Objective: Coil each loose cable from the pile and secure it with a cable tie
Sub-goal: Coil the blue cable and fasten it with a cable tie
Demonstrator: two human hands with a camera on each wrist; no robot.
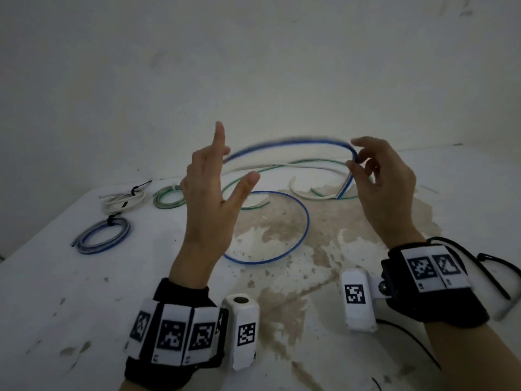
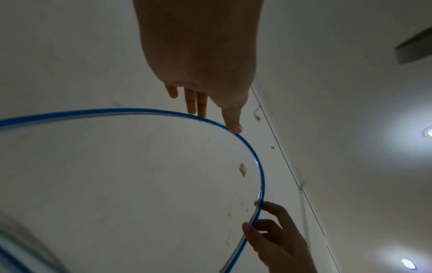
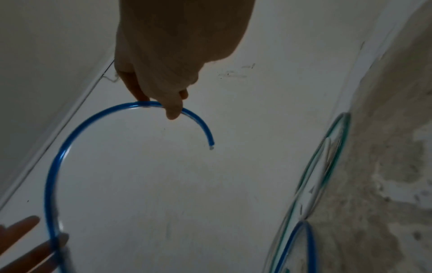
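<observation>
A loose blue cable [image 1: 284, 143] arcs in the air between my two hands, and the rest of it lies as a wide loop [image 1: 306, 221] on the white table [image 1: 84, 292]. My right hand [image 1: 355, 158] pinches it between thumb and fingers a short way from its cut end [image 3: 211, 147]. My left hand [image 1: 222, 165] is raised with straight, spread fingers, and the cable [image 2: 252, 153] runs against its fingertips [image 2: 203, 110]. The right hand [image 2: 259, 221] also shows in the left wrist view, holding the cable.
Three tied coils lie at the left of the table: a white coil [image 1: 124, 200], a green coil [image 1: 169, 196] and a blue coil [image 1: 104, 235]. A loose green cable [image 1: 239, 182] and a loose white cable [image 1: 310, 195] lie behind the hands. A brown stain [image 1: 324, 235] covers the table's middle. A wall stands close behind.
</observation>
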